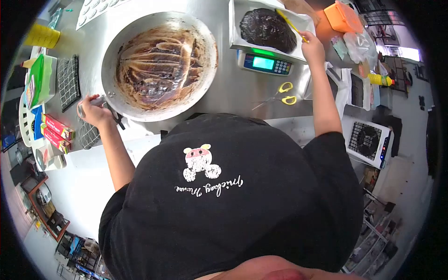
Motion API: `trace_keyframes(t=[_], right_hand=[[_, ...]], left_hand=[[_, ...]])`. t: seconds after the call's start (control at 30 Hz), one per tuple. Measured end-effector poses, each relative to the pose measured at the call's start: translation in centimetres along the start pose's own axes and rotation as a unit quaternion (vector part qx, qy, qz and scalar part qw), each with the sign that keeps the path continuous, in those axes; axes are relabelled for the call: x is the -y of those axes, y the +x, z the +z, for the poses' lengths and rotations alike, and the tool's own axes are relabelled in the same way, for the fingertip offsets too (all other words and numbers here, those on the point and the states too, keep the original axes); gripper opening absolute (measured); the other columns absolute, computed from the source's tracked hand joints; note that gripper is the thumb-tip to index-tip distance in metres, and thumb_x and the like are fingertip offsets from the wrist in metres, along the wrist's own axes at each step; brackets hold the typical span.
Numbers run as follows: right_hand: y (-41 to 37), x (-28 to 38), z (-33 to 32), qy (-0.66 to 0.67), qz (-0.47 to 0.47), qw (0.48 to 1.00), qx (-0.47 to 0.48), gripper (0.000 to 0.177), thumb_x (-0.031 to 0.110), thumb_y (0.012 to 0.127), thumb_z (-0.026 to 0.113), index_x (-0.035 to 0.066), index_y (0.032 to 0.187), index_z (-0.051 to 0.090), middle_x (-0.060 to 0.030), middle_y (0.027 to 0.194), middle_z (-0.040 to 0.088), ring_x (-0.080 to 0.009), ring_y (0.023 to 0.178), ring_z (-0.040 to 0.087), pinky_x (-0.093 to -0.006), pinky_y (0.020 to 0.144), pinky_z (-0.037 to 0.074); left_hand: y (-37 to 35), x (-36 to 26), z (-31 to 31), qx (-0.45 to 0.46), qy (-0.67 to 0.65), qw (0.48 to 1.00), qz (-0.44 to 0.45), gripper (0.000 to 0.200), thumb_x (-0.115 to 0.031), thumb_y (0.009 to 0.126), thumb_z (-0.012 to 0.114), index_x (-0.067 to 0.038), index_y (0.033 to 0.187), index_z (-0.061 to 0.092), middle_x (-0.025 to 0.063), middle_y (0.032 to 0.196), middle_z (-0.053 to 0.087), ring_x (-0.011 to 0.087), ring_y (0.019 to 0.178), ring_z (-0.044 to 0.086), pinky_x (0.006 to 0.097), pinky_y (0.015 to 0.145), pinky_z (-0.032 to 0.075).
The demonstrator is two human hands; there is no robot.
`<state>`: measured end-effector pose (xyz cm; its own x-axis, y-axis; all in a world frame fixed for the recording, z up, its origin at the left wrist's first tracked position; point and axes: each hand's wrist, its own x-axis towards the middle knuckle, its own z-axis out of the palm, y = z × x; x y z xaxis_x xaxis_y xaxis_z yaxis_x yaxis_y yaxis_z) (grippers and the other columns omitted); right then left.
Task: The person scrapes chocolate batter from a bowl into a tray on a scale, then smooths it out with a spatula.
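My left hand is closed round the handle of a wide metal pan, whose inside is smeared with brown batter. In my right hand is a yellow spatula, its far end at the dark batter. That batter lies in a paper-lined rectangular tin. The tin rests on a digital scale with a lit green display. Yellow-handled scissors lie on the metal table below the scale.
Left of the pan are a dark wire rack, a green-lidded box and baking paper boxes. An orange container, plastic bags and a yellow bottle stand at the right. Another lined tin is nearby.
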<state>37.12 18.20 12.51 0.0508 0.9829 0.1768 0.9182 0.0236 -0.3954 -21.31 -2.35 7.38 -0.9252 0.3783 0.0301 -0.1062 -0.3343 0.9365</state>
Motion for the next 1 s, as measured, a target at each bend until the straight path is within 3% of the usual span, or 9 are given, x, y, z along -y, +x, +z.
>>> trace_keyframes(t=[0.13, 0.2, 0.27, 0.33, 0.37, 0.53, 0.8, 0.93, 1.0], right_hand=[[1.6, -3.1, 2.4, -0.047, -0.052, 0.997, 0.012, 0.039, 0.007, 0.078, 0.044, 0.024, 0.105, 0.066, -0.0078, 0.111, 0.062, -0.0288, 0.1, 0.06, -0.039, 0.081, 0.047], [1.5, -2.0, 1.8, -0.063, 0.001, 0.994, 0.089, 0.039, 0.007, 0.077, 0.045, 0.025, 0.104, 0.067, -0.0075, 0.111, 0.063, -0.0291, 0.099, 0.06, -0.0397, 0.081, 0.047], [1.6, -2.1, 0.6, -0.063, -0.017, 0.995, 0.08, 0.039, 0.006, 0.076, 0.046, 0.024, 0.104, 0.067, -0.0089, 0.108, 0.063, -0.0286, 0.098, 0.061, -0.0388, 0.081, 0.048], [2.0, -2.3, -0.9, 0.02, -0.098, 0.994, -0.038, 0.039, 0.004, 0.076, 0.047, 0.022, 0.103, 0.068, -0.0102, 0.105, 0.064, -0.0287, 0.095, 0.061, -0.0368, 0.079, 0.048], [2.1, -2.3, -1.9, 0.011, -0.056, 0.997, -0.047, 0.037, 0.003, 0.076, 0.048, 0.018, 0.102, 0.068, -0.0112, 0.101, 0.065, -0.0283, 0.091, 0.062, -0.0346, 0.078, 0.048], [0.6, -1.4, -3.0, 0.075, -0.073, 0.994, -0.019, 0.038, 0.003, 0.076, 0.05, 0.018, 0.107, 0.067, -0.0118, 0.093, 0.066, -0.0265, 0.084, 0.063, -0.0345, 0.075, 0.048], [-3.5, 6.3, -2.9, 0.175, -0.099, 0.979, 0.024, 0.036, 0.008, 0.079, 0.05, 0.019, 0.111, 0.064, -0.0039, 0.085, 0.066, -0.0142, 0.069, 0.06, -0.0263, 0.064, 0.046], [-4.7, 9.6, -2.9, 0.22, -0.119, 0.968, 0.037, 0.035, 0.007, 0.08, 0.049, 0.017, 0.11, 0.064, -0.002, 0.079, 0.065, -0.0127, 0.065, 0.058, -0.0254, 0.06, 0.044], [-6.0, 11.3, -2.0, 0.227, -0.129, 0.962, 0.074, 0.036, 0.005, 0.078, 0.047, 0.017, 0.108, 0.064, -0.0013, 0.076, 0.063, -0.0133, 0.063, 0.058, -0.0266, 0.059, 0.045]], left_hand=[[0.5, 0.5, -1.2, -0.001, 0.007, 1.0, -0.021, 0.01, -0.006, 0.078, 0.058, -0.004, 0.077, 0.048, 0.0115, 0.069, 0.059, 0.0226, 0.062, 0.059, 0.0311, 0.061, 0.048], [0.6, 0.7, -1.7, -0.007, 0.013, 1.0, -0.026, 0.011, -0.008, 0.079, 0.059, -0.004, 0.079, 0.048, 0.012, 0.073, 0.06, 0.0218, 0.065, 0.06, 0.0317, 0.063, 0.049], [0.9, 0.9, -2.3, -0.019, 0.003, 0.999, -0.049, 0.012, -0.009, 0.079, 0.06, -0.005, 0.08, 0.049, 0.0109, 0.075, 0.061, 0.021, 0.07, 0.061, 0.0303, 0.063, 0.048], [0.5, 0.4, -2.4, -0.026, 0.014, 0.998, -0.052, 0.013, -0.009, 0.078, 0.062, -0.006, 0.083, 0.05, 0.0099, 0.077, 0.061, 0.0205, 0.072, 0.062, 0.0297, 0.064, 0.048], [0.2, 0.4, -2.4, -0.033, 0.025, 0.997, -0.061, 0.015, -0.01, 0.078, 0.063, -0.007, 0.086, 0.05, 0.0089, 0.078, 0.062, 0.02, 0.074, 0.062, 0.029, 0.064, 0.047], [0.0, 0.3, -3.3, -0.003, 0.005, 0.998, -0.068, 0.022, -0.011, 0.078, 0.065, -0.011, 0.093, 0.048, 0.0055, 0.083, 0.061, 0.0196, 0.077, 0.062, 0.0312, 0.066, 0.047], [-0.1, 0.1, -1.8, 0.015, -0.071, 0.997, -0.003, 0.014, -0.008, 0.08, 0.062, -0.008, 0.077, 0.049, 0.0078, 0.077, 0.057, 0.022, 0.073, 0.061, 0.0373, 0.069, 0.051], [1.2, -1.0, -1.0, 0.061, -0.04, 0.995, 0.065, 0.019, -0.008, 0.08, 0.061, -0.007, 0.066, 0.047, 0.0067, 0.063, 0.053, 0.0217, 0.055, 0.057, 0.0328, 0.059, 0.048], [1.7, -1.5, 0.0, 0.039, -0.067, 0.996, 0.053, 0.021, -0.006, 0.079, 0.061, -0.006, 0.063, 0.048, 0.0077, 0.061, 0.053, 0.0195, 0.048, 0.052, 0.0293, 0.051, 0.046]])
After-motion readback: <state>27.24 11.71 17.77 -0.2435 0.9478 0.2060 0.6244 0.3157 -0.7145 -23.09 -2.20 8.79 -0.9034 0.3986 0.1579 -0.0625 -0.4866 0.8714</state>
